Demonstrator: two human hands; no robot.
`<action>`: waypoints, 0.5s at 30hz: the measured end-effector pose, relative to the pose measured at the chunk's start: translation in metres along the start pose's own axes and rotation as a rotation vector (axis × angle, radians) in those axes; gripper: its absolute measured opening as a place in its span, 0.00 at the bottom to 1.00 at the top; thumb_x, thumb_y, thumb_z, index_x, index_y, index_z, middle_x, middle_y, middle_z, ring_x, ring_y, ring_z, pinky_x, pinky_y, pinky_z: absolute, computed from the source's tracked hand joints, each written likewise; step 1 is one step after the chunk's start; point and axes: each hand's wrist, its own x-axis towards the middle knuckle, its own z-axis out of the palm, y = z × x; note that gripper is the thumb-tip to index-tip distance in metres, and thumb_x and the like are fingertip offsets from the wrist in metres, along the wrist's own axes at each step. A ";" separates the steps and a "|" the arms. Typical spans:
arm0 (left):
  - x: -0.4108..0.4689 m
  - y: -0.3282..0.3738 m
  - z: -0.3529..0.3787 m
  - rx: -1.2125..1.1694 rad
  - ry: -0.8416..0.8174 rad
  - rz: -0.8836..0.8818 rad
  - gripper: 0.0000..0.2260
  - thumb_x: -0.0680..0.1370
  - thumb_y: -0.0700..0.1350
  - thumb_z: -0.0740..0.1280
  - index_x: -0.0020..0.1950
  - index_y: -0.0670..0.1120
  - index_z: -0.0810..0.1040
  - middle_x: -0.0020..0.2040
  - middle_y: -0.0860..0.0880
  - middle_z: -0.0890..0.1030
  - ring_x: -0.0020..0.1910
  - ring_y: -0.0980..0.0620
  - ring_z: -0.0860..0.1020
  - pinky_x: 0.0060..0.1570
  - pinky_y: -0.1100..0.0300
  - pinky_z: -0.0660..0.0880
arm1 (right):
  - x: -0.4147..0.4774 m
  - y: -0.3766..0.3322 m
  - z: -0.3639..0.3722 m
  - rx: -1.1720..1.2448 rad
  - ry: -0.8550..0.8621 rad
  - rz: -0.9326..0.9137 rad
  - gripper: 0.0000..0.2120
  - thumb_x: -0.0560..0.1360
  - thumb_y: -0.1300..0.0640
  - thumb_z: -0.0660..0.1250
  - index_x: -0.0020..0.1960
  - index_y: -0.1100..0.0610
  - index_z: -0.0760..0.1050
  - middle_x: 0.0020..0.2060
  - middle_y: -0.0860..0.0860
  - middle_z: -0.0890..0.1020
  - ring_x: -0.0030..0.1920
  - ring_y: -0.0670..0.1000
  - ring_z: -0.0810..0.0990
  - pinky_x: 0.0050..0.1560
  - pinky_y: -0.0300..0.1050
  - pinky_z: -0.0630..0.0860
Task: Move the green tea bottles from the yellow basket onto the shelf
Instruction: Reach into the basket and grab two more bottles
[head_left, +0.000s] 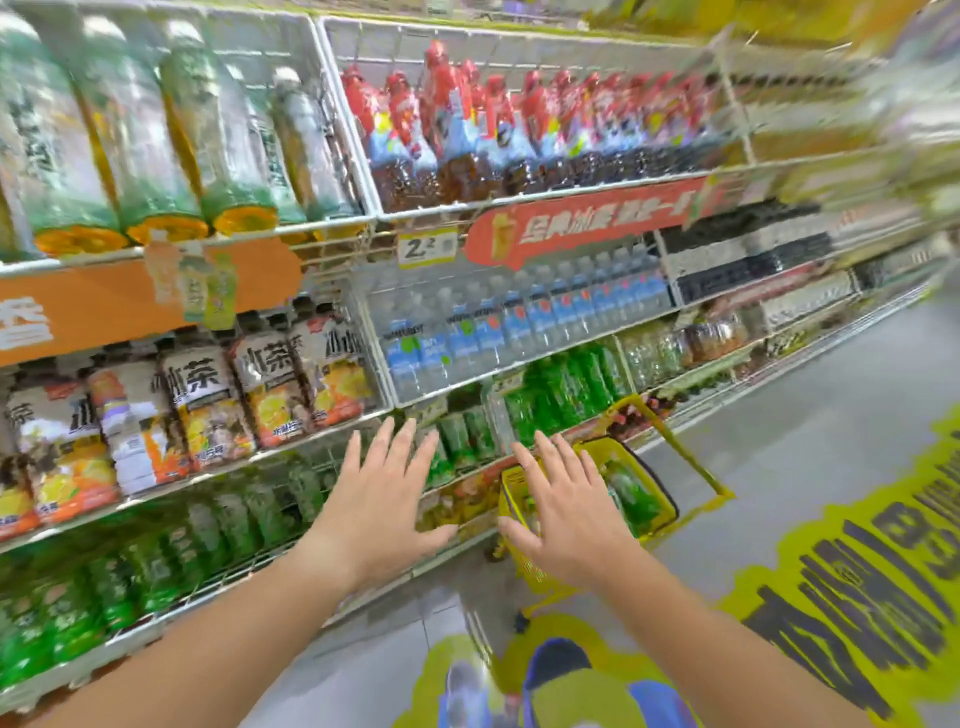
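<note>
Yellow basket (543, 574) on floor just beside shelf (249, 564), likely to keep reach short. Green tea bottles (631, 493) lie inside basket. Left hand (384, 499), right hand (566, 509): fingers spread, holding nothing, probably poised to reach down.

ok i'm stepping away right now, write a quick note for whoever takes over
Left hand: open, fingers spread, holding nothing, in front of the shelf.
Right hand: open, empty, over the yellow basket in this view.
Basket is on the floor by the shelf, with green tea bottles inside; the count is blurred.
Done: green bottles stand on the lower rows; which came from the basket cannot be told.
Left: lift out the basket's bottles and shelve them.
</note>
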 end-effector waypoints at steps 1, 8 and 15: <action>0.009 0.015 -0.002 0.003 0.000 0.017 0.48 0.71 0.75 0.50 0.83 0.48 0.46 0.82 0.42 0.50 0.81 0.40 0.48 0.77 0.37 0.48 | -0.005 0.017 -0.004 0.001 0.003 0.002 0.42 0.76 0.28 0.46 0.82 0.52 0.47 0.80 0.57 0.52 0.80 0.60 0.48 0.77 0.62 0.50; 0.078 0.110 -0.003 0.045 0.015 0.080 0.48 0.71 0.76 0.48 0.82 0.47 0.50 0.81 0.42 0.54 0.80 0.40 0.51 0.76 0.36 0.52 | -0.028 0.136 -0.016 0.033 0.020 0.001 0.42 0.76 0.28 0.49 0.81 0.52 0.52 0.79 0.55 0.57 0.79 0.58 0.51 0.77 0.59 0.52; 0.141 0.179 0.000 0.069 -0.033 0.103 0.47 0.73 0.76 0.50 0.82 0.47 0.45 0.82 0.42 0.51 0.81 0.40 0.48 0.75 0.36 0.51 | -0.027 0.234 -0.023 -0.008 -0.026 -0.004 0.42 0.75 0.29 0.50 0.81 0.52 0.49 0.80 0.55 0.55 0.79 0.57 0.50 0.78 0.58 0.50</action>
